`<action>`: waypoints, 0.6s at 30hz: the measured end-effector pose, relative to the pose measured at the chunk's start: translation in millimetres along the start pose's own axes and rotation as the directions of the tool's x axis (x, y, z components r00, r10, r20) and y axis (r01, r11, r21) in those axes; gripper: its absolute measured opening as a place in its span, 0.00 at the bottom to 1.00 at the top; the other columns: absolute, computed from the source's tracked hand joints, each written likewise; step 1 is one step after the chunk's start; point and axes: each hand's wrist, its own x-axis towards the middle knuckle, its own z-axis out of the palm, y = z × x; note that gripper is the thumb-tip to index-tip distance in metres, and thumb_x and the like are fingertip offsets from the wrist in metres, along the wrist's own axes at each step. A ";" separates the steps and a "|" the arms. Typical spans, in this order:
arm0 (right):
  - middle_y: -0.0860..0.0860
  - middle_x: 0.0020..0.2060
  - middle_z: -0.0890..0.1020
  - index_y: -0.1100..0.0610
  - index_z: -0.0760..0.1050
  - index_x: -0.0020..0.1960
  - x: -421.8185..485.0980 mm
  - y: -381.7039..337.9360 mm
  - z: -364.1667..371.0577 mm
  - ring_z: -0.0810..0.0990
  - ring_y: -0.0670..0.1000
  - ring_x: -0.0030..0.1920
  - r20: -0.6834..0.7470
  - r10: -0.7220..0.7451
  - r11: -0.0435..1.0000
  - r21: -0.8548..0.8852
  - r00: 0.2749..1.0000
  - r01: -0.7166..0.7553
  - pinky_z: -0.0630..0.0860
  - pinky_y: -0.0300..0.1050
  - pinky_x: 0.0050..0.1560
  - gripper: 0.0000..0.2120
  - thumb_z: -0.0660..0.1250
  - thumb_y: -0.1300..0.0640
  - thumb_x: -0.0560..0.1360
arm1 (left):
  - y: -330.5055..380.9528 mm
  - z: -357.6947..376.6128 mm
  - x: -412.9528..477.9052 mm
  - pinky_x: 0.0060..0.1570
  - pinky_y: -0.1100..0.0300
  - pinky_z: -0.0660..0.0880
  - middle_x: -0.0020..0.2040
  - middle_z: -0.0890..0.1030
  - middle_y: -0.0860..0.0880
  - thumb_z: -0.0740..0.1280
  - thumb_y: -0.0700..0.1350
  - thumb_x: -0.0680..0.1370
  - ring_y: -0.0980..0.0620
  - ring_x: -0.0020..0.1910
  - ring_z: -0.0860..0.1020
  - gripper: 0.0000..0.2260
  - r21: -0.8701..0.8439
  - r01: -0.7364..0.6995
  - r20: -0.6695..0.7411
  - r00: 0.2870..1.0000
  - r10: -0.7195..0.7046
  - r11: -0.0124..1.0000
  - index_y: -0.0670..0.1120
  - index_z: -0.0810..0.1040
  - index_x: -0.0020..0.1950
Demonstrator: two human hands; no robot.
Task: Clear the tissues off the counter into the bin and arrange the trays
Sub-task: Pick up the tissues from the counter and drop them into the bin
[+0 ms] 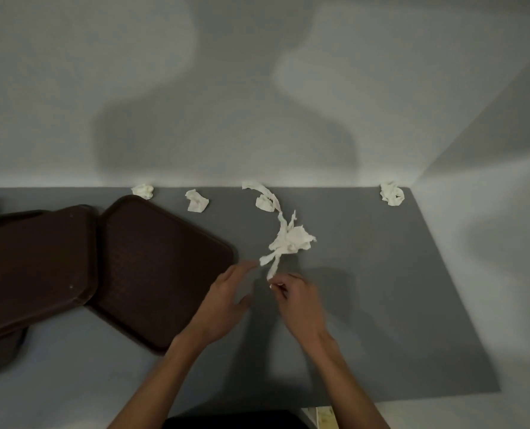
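Head view: both hands at a torn tissue (pixel 290 239) on the grey counter (pixel 381 289).

The right hand (pixel 297 301) pinches the near end of one hanging strand. The left hand (pixel 226 300) is spread, with straight fingers just beside another strand. The tissue's bulk lies beyond both hands. Four crumpled tissues (pixel 197 200) lie along the wall. Two brown trays (pixel 158 267) overlap at the left, near the left hand.

A pale grey wall (pixel 381 88) carries a broad soft shadow (pixel 220 134); a side wall (pixel 505 258) meets it at the right corner.
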 end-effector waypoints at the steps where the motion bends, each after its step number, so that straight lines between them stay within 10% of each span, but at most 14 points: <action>1: 0.45 0.50 0.87 0.52 0.87 0.55 -2.7 -10.9 -13.2 0.84 0.38 0.48 -0.016 0.004 0.998 0.064 1.000 -0.003 0.78 0.32 0.53 0.08 0.72 0.62 0.79 | 6.2 1.8 6.7 0.71 0.72 0.61 0.73 0.68 0.64 0.74 0.40 0.77 0.69 0.72 0.66 0.32 -0.017 -0.043 0.030 0.999 0.043 0.999 0.54 0.67 0.78; 9: 0.36 0.44 0.87 0.48 0.87 0.48 0.8 -63.2 -108.6 0.87 0.38 0.45 -0.209 0.050 0.928 0.370 0.977 0.032 0.78 0.29 0.50 0.09 0.78 0.62 0.76 | 22.6 12.3 48.2 0.53 0.60 0.75 0.54 0.81 0.53 0.67 0.42 0.83 0.58 0.51 0.79 0.07 -0.044 -0.092 -0.065 0.994 0.089 0.995 0.47 0.80 0.60; 15: 0.51 0.41 0.87 0.53 0.85 0.48 2.3 -65.1 -135.8 0.84 0.48 0.40 -0.336 0.204 0.747 0.661 0.919 0.076 0.77 0.38 0.42 0.08 0.76 0.66 0.78 | 22.4 -10.0 47.1 0.49 0.62 0.75 0.51 0.82 0.57 0.65 0.44 0.85 0.56 0.49 0.80 0.06 -0.076 -0.038 -0.025 0.999 0.036 0.996 0.49 0.82 0.56; 18: 0.49 0.47 0.87 0.51 0.83 0.55 3.9 -56.3 -125.6 0.84 0.47 0.45 -0.408 0.294 0.709 0.700 0.864 0.090 0.78 0.37 0.46 0.10 0.74 0.65 0.80 | 24.2 -19.5 42.3 0.45 0.58 0.74 0.47 0.84 0.51 0.63 0.45 0.86 0.57 0.42 0.79 0.08 -0.360 0.116 -0.017 0.991 -0.131 0.926 0.48 0.83 0.55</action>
